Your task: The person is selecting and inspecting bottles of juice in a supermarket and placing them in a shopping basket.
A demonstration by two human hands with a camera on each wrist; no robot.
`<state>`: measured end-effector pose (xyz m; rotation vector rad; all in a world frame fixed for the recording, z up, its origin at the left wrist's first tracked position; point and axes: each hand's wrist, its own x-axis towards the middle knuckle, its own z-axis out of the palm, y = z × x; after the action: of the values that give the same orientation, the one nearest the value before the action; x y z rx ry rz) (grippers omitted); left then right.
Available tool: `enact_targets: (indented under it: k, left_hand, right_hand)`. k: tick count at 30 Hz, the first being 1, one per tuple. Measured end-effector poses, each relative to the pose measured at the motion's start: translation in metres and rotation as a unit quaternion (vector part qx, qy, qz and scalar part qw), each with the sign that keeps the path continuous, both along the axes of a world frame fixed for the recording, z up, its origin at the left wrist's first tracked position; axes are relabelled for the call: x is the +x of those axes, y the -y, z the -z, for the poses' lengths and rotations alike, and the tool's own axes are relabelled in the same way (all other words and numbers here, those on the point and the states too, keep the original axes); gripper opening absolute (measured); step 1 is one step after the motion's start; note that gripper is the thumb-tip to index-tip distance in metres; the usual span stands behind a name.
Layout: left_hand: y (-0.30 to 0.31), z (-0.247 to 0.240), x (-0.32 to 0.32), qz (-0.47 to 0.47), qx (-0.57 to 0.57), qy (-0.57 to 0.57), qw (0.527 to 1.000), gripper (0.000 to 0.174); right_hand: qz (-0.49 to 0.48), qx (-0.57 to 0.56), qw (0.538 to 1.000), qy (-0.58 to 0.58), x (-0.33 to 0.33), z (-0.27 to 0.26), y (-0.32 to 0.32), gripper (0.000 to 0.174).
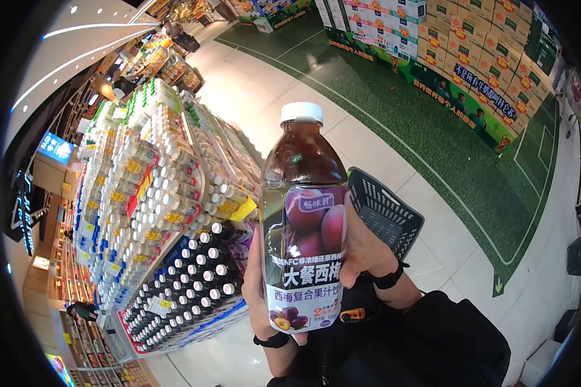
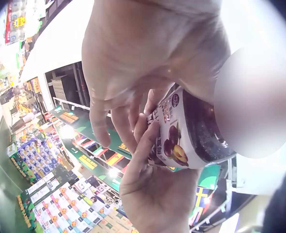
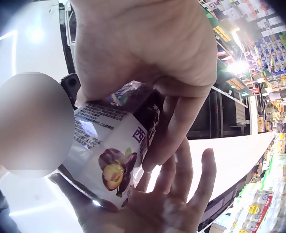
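A large bottle of prune juice (image 1: 306, 258) stands upright in front of my chest in the head view, its white cap (image 1: 302, 112) on and dark brown liquid inside. Plums are printed on its purple and white label. My left hand (image 1: 254, 287) holds it from the left and low down, most of its fingers hidden behind it. From the right, my right hand (image 1: 365, 248) grips the lower half, thumb on the label. Both wrist views show the bottle's lower part between the two hands; in the right wrist view the left hand's fingers (image 3: 182, 170) reach along behind it.
Left of me is a display of packed bottles (image 1: 168, 193), with dark white-capped bottles (image 1: 193, 277) at its near end. A dark shopping basket (image 1: 387, 209) is beyond my right hand. Stacked cartons (image 1: 471, 51) stand on green turf (image 1: 426, 122) at the far right.
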<state>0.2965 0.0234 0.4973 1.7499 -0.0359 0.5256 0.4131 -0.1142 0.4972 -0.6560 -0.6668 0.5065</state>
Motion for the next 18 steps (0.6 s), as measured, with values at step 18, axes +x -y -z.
enact_targets:
  k: [18]
  left_hand:
    - [-0.002,0.006,-0.015,-0.015,0.011,0.012,1.000,0.067]
  right_hand:
    - [0.025,-0.024,0.999,0.015,0.001,0.015,-0.005,0.149]
